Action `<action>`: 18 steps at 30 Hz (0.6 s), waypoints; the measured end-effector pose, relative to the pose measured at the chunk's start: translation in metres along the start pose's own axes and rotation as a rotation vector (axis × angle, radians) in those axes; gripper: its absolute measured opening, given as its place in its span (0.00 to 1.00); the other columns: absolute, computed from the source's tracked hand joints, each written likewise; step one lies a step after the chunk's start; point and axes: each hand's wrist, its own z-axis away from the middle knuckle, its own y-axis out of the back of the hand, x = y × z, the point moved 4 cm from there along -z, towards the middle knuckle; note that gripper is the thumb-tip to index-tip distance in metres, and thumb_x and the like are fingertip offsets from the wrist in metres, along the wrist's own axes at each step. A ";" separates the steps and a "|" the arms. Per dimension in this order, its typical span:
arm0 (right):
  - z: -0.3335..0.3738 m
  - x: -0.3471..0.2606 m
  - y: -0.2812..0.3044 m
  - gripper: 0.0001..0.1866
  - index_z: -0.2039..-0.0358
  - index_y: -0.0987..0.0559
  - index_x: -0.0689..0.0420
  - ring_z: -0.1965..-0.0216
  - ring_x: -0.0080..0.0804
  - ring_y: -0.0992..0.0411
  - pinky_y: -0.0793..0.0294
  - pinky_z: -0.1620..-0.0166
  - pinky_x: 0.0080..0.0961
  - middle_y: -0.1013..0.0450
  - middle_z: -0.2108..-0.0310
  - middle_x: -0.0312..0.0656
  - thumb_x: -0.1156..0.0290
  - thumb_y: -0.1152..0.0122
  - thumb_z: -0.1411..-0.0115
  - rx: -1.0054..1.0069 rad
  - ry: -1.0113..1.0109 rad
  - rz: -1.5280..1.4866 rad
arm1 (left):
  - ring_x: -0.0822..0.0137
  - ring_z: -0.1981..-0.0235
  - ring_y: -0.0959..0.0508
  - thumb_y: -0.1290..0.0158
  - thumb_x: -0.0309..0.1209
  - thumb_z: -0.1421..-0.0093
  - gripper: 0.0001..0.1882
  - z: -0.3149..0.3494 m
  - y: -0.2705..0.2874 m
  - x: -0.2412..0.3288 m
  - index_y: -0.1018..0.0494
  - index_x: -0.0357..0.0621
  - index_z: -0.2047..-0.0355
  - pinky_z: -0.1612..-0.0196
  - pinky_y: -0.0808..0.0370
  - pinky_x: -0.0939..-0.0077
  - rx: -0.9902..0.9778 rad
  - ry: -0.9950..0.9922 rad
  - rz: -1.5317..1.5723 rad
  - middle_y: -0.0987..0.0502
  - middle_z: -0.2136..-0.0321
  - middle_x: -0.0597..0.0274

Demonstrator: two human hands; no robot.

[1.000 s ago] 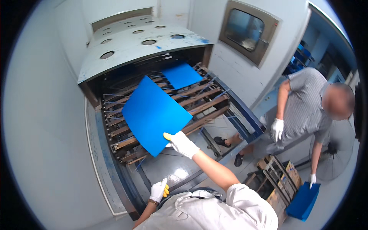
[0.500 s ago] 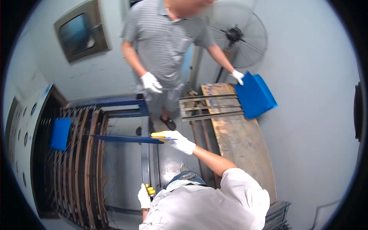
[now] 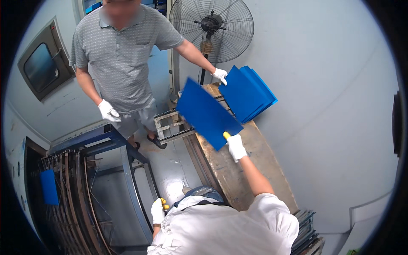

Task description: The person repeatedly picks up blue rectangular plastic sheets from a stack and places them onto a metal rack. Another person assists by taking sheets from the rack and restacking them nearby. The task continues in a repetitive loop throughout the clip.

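Note:
My right hand [image 3: 236, 147], in a white glove with yellow fingertips, pinches a flat blue panel [image 3: 208, 112] by its near right corner. The panel tilts over the wooden bench and the end of a metal rack. My left hand [image 3: 158, 211], gloved likewise, hangs low by my side; its fingers are loosely bent and slightly apart, with nothing visible in them. On the bench, a stack of blue panels [image 3: 248, 95] rests beyond the held one. A co-worker's white-gloved hand [image 3: 220, 75] touches the stack's top left edge.
Across from me stands a co-worker [image 3: 121, 59], with a large fan [image 3: 211, 25] behind. The worn bench [image 3: 238, 170] runs along the right wall. At left are a dark blue metal frame [image 3: 127, 170] and a brown rack [image 3: 76, 191], with another blue panel [image 3: 49, 187].
My right hand has swung the panel from near the left rack to the bench, turning its broad face into view. My view has shifted right. The co-worker's hand stays at the stack.

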 end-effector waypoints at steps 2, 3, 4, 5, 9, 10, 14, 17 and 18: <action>-0.043 0.008 0.026 0.11 0.80 0.28 0.64 0.85 0.23 0.39 0.41 0.83 0.24 0.33 0.86 0.40 0.68 0.48 0.51 0.102 -0.039 0.058 | 0.73 0.88 0.30 0.58 0.37 0.43 0.12 -0.005 -0.015 0.001 0.32 0.41 0.68 0.84 0.34 0.82 -0.002 -0.032 -0.035 0.27 0.77 0.63; -0.063 0.012 0.039 0.11 0.77 0.28 0.65 0.84 0.24 0.38 0.40 0.82 0.23 0.32 0.85 0.41 0.68 0.48 0.50 0.163 -0.014 0.025 | 0.73 0.88 0.31 0.58 0.34 0.43 0.11 -0.007 -0.024 0.001 0.32 0.41 0.66 0.85 0.34 0.82 0.026 -0.076 -0.018 0.27 0.77 0.62; -0.082 0.009 0.047 0.12 0.74 0.29 0.65 0.83 0.26 0.37 0.39 0.80 0.24 0.32 0.83 0.43 0.67 0.48 0.50 0.242 0.050 0.171 | 0.73 0.89 0.32 0.58 0.31 0.44 0.10 -0.005 -0.031 0.003 0.33 0.40 0.65 0.85 0.34 0.81 0.065 -0.119 0.001 0.28 0.78 0.60; -0.102 0.007 0.057 0.13 0.71 0.30 0.66 0.82 0.29 0.37 0.37 0.79 0.25 0.31 0.82 0.44 0.67 0.48 0.49 0.326 0.114 0.317 | 0.72 0.89 0.33 0.58 0.29 0.45 0.10 -0.004 -0.041 0.007 0.33 0.40 0.63 0.85 0.34 0.80 0.099 -0.162 0.016 0.28 0.78 0.59; -0.162 0.010 0.076 0.10 0.67 0.30 0.63 0.77 0.34 0.36 0.36 0.73 0.28 0.30 0.75 0.45 0.70 0.53 0.47 0.370 0.106 0.126 | 0.73 0.89 0.33 0.58 0.24 0.46 0.10 -0.013 -0.064 0.000 0.34 0.39 0.62 0.84 0.33 0.81 0.035 -0.111 0.057 0.28 0.79 0.58; -0.177 0.014 0.078 0.10 0.66 0.29 0.60 0.77 0.33 0.35 0.36 0.73 0.28 0.30 0.75 0.43 0.70 0.54 0.46 0.333 0.064 0.090 | 0.72 0.87 0.32 0.58 0.23 0.46 0.10 -0.011 -0.071 0.001 0.33 0.37 0.63 0.82 0.31 0.80 0.042 -0.123 0.027 0.28 0.80 0.58; -0.214 0.034 0.077 0.11 0.68 0.28 0.58 0.77 0.34 0.35 0.36 0.73 0.28 0.29 0.75 0.44 0.67 0.57 0.46 0.324 -0.012 0.073 | 0.71 0.86 0.30 0.57 0.24 0.45 0.05 -0.006 -0.088 -0.002 0.33 0.38 0.68 0.83 0.32 0.81 0.039 -0.099 0.046 0.28 0.79 0.58; -0.247 0.068 0.075 0.12 0.69 0.28 0.58 0.77 0.34 0.34 0.35 0.73 0.28 0.29 0.75 0.44 0.66 0.57 0.46 0.313 0.010 0.124 | 0.71 0.84 0.30 0.57 0.24 0.45 0.05 0.001 -0.097 -0.005 0.33 0.38 0.68 0.82 0.31 0.81 0.048 -0.124 0.010 0.28 0.79 0.58; -0.274 0.104 0.096 0.12 0.70 0.28 0.58 0.78 0.34 0.34 0.35 0.73 0.28 0.30 0.76 0.44 0.66 0.57 0.46 0.362 0.052 0.225 | 0.71 0.84 0.30 0.57 0.24 0.45 0.05 -0.001 -0.104 -0.002 0.33 0.38 0.68 0.81 0.30 0.80 0.025 -0.117 0.005 0.28 0.79 0.59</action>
